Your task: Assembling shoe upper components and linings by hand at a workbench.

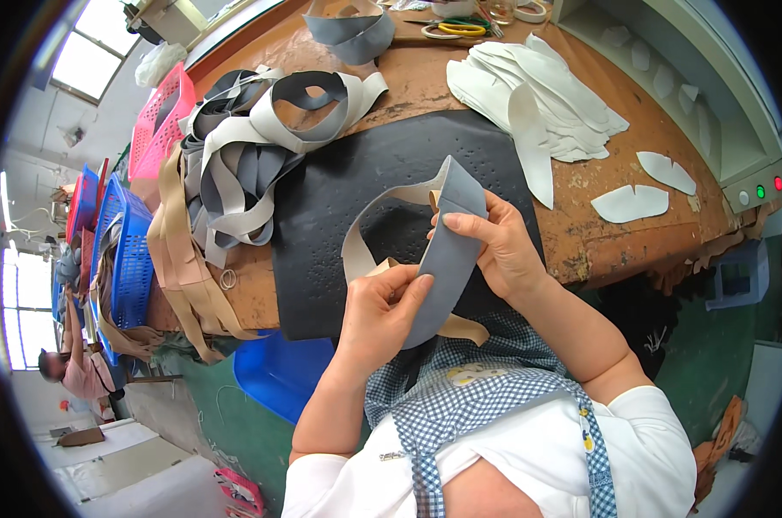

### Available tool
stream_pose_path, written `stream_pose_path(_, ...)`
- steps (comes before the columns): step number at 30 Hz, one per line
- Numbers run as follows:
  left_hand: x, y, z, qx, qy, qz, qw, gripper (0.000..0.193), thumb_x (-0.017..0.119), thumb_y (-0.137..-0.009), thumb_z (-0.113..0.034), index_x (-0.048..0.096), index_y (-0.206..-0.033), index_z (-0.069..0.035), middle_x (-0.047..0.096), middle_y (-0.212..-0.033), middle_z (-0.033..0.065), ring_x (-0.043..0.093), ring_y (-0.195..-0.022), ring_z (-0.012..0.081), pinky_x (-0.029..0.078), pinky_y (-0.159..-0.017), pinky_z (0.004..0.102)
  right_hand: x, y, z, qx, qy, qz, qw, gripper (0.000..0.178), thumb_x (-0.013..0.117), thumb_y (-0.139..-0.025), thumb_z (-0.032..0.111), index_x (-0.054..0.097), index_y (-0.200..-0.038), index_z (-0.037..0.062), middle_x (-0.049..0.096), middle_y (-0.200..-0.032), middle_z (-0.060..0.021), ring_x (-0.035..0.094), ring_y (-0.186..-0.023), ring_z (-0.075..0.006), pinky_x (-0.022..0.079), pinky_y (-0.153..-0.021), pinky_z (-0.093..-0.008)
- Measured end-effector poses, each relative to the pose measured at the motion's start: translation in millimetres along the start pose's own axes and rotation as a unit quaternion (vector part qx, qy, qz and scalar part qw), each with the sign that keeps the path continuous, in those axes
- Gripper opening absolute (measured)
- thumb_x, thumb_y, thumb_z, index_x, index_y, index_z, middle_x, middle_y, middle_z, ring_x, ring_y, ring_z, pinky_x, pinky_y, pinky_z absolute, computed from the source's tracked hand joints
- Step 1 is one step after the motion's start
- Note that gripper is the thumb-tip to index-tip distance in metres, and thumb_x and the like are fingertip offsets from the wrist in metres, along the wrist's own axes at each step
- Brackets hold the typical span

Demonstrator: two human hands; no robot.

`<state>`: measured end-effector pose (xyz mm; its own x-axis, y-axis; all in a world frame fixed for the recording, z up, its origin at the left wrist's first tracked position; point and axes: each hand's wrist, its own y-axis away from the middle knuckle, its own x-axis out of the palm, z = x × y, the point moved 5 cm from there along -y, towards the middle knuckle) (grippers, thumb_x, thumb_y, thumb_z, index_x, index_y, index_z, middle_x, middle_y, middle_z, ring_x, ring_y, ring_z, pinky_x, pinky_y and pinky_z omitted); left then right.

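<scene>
A grey-blue strip point(445, 281) with a pale underside is bent into a loop between my two hands. My left hand point(379, 312) pinches its lower left edge between thumb and fingers. Higher up on the right, my right hand point(496, 246) grips the same strip, thumb on its face. Against its back lies a narrow tan strip point(465, 329), whose end sticks out below; most of it is hidden. Beneath the loop is a black pitted mat point(331, 250) on the table.
Left of the mat lie heaped grey and white strips point(249, 186) and long tan strips point(184, 259). White cut pieces point(529, 99) are stacked at the right, near a cabinet with lit buttons point(760, 191). Scissors point(460, 29) lie at the back. Blue baskets point(128, 259) stand left, with a person point(80, 367) beyond.
</scene>
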<state>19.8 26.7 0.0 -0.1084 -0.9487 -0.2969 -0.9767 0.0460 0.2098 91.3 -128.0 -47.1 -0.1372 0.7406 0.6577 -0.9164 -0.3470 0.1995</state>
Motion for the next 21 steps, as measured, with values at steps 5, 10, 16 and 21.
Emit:
stream_pose_path(5,-5,8,7,0.058,-0.045,-0.044,0.996,0.018,0.067,-0.091,-0.010,0.071,-0.099,0.005,0.067,-0.069,0.0114,0.059,-0.062,0.0104,0.047,-0.056,0.0284,17,4,-2,0.016,-0.008,-0.010,1.000,0.042,0.071,-0.082,0.008,0.055,-0.121,0.0021,0.066,-0.104,-0.0104,0.066,-0.091,-0.0200,0.054,-0.086,-0.0356)
stream_pose_path(10,5,8,5,0.164,-0.152,-0.071,0.972,0.015,0.068,-0.087,-0.011,0.071,-0.095,0.001,0.065,-0.070,0.0196,0.066,-0.062,0.0299,0.049,-0.057,0.0363,-10,-7,-4,0.016,0.010,-0.034,0.999,0.035,0.067,-0.088,0.006,0.054,-0.120,0.0043,0.065,-0.106,-0.0082,0.064,-0.090,-0.0170,0.053,-0.086,-0.0331)
stream_pose_path(16,-10,37,13,0.155,-0.122,-0.143,0.970,0.016,0.070,-0.084,-0.009,0.070,-0.097,-0.001,0.068,-0.073,0.0166,0.067,-0.064,0.0318,0.053,-0.059,0.0372,-26,-44,1,0.020,-0.022,-0.025,0.999,0.017,0.066,-0.095,0.015,0.058,-0.108,0.0075,0.063,-0.087,-0.0032,0.062,-0.073,-0.0129,0.054,-0.071,-0.0258)
stream_pose_path(21,-31,56,9,0.184,-0.167,-0.215,0.944,0.015,0.072,-0.082,-0.008,0.070,-0.096,-0.002,0.067,-0.070,0.0140,0.067,-0.063,0.0294,0.054,-0.061,0.0359,-9,-62,0,0.007,-0.051,0.010,0.999,0.013,0.061,-0.099,0.015,0.063,-0.105,0.0038,0.064,-0.086,-0.0036,0.064,-0.074,-0.0119,0.055,-0.065,-0.0235)
